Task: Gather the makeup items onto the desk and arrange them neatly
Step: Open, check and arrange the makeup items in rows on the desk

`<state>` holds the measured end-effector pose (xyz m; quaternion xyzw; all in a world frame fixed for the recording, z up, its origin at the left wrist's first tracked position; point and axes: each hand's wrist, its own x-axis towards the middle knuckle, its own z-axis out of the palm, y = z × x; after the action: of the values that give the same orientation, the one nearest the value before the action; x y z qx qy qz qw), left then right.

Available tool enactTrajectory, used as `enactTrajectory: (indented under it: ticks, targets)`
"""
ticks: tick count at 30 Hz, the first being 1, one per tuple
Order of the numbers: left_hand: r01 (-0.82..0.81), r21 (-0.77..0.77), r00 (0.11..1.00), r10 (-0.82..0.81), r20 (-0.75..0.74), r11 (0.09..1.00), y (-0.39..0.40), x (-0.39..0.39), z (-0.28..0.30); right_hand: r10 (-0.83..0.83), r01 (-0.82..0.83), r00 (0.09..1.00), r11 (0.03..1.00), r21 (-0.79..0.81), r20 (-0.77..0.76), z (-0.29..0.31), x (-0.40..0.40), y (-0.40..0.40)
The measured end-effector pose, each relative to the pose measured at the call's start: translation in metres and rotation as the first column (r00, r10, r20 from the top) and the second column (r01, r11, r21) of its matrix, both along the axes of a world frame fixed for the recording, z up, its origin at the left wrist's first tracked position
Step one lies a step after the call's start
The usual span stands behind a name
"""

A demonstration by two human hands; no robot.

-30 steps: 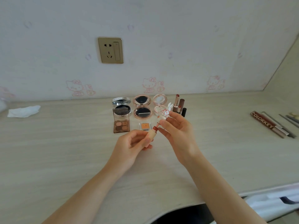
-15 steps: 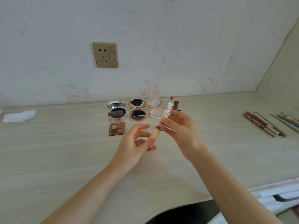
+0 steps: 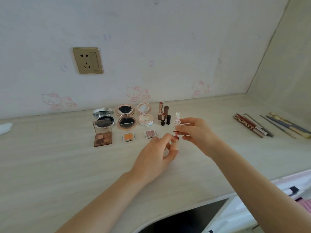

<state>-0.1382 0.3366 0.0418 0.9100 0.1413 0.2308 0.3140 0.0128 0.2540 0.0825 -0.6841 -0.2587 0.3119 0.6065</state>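
On the pale wood-grain counter (image 3: pixel 50 165), against a wall with cartoon-cat decals and a gold wall socket (image 3: pixel 88 60), the makeup is laid out in two rows. Back row: three opened round compacts (image 3: pixel 125 117) and two uncapped lipsticks (image 3: pixel 161 113) standing beside their caps. Front row: a four-pan eyeshadow palette (image 3: pixel 103 137), an orange single pan (image 3: pixel 128 137) and a pink one (image 3: pixel 150 134). Right of this group, the left hand (image 3: pixel 156 158) pinches the pale lip-gloss tube (image 3: pixel 175 145) between its fingers, upright and low over the counter. The right hand (image 3: pixel 196 133) pinches the rabbit-topped cap (image 3: pixel 177 119), its red applicator tip (image 3: pixel 176 137) just above the tube's mouth. The opened display of the other items suggests the gloss will stand likewise, probably right of the lipsticks. Pencils and brushes (image 3: pixel 269 125) lie well apart at the right, seemingly yet to be gathered; a white tissue (image 3: pixel 5 128) lies at far left.
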Motion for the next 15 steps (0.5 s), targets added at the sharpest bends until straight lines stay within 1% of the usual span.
enactTrajectory:
  ticks: [3,6,9,12,15]
  targets:
    - [-0.016,0.068,1.0,0.018,-0.024,0.998,-0.004,0.006,-0.008,0.03,-0.028,0.999,0.997,-0.068,0.027,-0.006,0.006,0.0]
    - [-0.043,0.115,0.999,0.045,-0.012,0.992,-0.005,0.011,-0.013,0.044,-0.039,0.997,0.995,-0.097,0.056,-0.011,0.01,0.004]
    - [-0.036,0.14,0.999,0.036,-0.001,0.99,-0.005,0.012,-0.015,0.062,-0.05,0.994,0.991,-0.121,0.095,-0.013,0.011,0.011]
    - [-0.032,0.181,0.999,0.036,-0.016,0.983,-0.004,0.011,-0.016,0.087,-0.076,0.993,0.989,-0.126,0.085,-0.013,0.015,0.017]
    - [-0.05,0.289,0.999,0.053,-0.002,0.956,0.0,0.011,-0.02,0.095,-0.086,0.994,0.987,-0.137,0.061,-0.015,0.018,0.022]
